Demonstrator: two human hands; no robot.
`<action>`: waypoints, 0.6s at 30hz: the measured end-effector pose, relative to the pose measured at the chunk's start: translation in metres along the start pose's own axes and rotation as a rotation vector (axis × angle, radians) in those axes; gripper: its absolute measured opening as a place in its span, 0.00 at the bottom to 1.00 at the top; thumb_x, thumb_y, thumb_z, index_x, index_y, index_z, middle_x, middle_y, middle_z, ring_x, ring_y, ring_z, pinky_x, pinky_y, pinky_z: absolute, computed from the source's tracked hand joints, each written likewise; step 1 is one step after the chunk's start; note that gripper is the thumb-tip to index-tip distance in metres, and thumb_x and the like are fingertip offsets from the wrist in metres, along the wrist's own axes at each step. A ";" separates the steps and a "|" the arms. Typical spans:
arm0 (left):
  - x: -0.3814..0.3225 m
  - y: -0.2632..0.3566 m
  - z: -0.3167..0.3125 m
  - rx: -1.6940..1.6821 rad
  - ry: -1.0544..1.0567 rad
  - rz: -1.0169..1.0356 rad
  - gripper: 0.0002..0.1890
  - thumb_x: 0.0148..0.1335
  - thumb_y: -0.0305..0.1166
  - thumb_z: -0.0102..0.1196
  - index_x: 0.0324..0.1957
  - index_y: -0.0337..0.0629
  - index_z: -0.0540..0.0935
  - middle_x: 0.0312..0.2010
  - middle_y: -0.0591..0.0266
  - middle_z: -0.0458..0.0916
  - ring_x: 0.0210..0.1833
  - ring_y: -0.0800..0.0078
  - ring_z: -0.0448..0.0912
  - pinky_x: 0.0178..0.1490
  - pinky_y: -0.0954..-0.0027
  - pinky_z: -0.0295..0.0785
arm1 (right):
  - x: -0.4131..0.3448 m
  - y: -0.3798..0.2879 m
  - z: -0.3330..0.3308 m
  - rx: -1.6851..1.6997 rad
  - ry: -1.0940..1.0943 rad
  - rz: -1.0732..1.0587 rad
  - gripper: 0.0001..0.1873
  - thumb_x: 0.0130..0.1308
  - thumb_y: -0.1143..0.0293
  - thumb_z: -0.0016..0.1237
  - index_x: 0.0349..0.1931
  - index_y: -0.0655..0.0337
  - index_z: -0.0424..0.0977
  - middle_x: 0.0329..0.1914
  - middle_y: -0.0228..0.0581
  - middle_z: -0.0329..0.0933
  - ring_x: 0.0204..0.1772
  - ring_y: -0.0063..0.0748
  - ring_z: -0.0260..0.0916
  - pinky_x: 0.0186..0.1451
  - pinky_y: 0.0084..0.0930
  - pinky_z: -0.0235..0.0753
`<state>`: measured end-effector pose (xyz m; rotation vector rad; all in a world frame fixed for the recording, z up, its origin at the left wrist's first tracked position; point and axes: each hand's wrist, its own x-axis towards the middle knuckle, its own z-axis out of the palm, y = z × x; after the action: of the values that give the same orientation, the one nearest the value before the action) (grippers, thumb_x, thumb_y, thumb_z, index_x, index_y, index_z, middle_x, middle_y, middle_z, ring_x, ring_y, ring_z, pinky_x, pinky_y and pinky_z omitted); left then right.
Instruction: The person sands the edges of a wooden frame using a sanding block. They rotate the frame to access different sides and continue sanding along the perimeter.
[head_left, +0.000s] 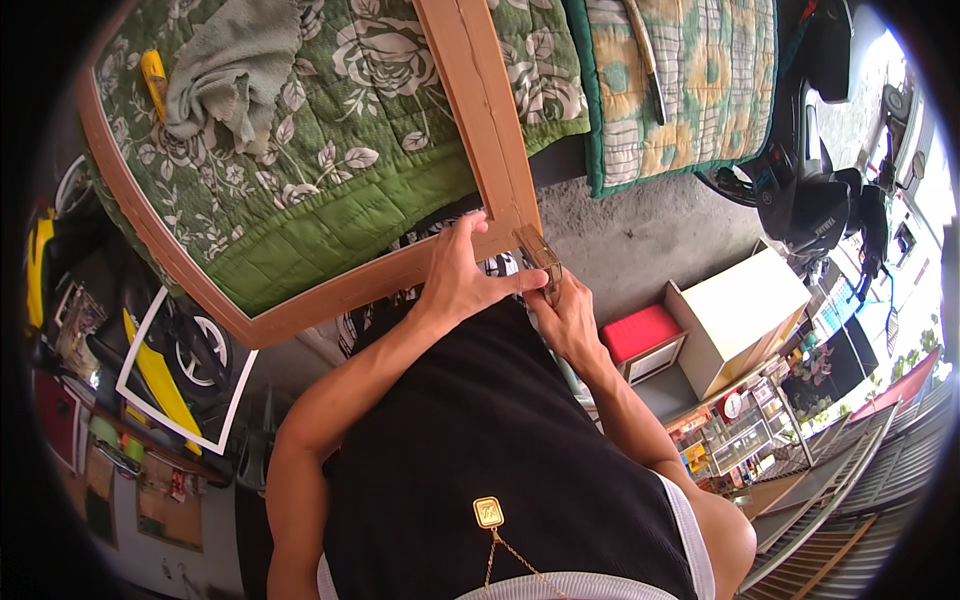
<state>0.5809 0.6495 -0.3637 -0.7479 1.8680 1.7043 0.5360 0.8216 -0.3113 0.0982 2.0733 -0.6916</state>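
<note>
A light-brown wooden frame (480, 90) lies over a green floral quilt, with one corner close to my body. My left hand (461, 277) lies across the rail at that corner, its fingers bent over the inner edge. Its thumb reaches right and touches a small translucent brown piece (541, 251), whose exact kind I cannot make out. My right hand (566, 319) grips this piece from below, against the outer side of the corner. The right fingertips are partly hidden behind the piece.
On the green quilt (360, 157) rest a grey cloth (232, 75) and a yellow-handled tool (154, 82). A thin blade-like tool (649, 64) lies on a patterned quilt (705, 82). A motorbike (810, 195), a red-topped box (637, 334) and a cabinet (735, 322) stand right; a white frame (135, 367) is left.
</note>
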 end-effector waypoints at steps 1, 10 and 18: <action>0.002 0.001 0.002 -0.245 -0.082 -0.060 0.53 0.38 0.55 0.75 0.60 0.30 0.66 0.55 0.44 0.72 0.59 0.58 0.72 0.63 0.58 0.66 | -0.001 -0.006 -0.003 0.020 -0.024 -0.019 0.14 0.57 0.67 0.54 0.37 0.70 0.70 0.36 0.61 0.75 0.40 0.63 0.74 0.42 0.47 0.72; 0.046 0.028 -0.008 -0.913 -0.154 0.032 0.32 0.48 0.40 0.73 0.51 0.32 0.74 0.40 0.62 0.78 0.43 0.78 0.75 0.50 0.73 0.71 | 0.051 -0.064 -0.016 -0.026 0.049 -0.266 0.17 0.58 0.70 0.52 0.45 0.73 0.69 0.41 0.66 0.74 0.46 0.66 0.73 0.47 0.48 0.72; 0.096 0.026 -0.026 -0.125 0.444 0.087 0.48 0.43 0.54 0.73 0.59 0.29 0.70 0.47 0.54 0.73 0.48 0.70 0.77 0.48 0.69 0.75 | 0.117 -0.094 -0.013 -0.096 0.139 -0.153 0.23 0.54 0.58 0.55 0.34 0.76 0.72 0.25 0.68 0.75 0.34 0.63 0.76 0.36 0.44 0.74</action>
<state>0.4938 0.6195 -0.4086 -1.1916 2.1195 1.8345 0.4287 0.7266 -0.3578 -0.0700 2.2614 -0.6925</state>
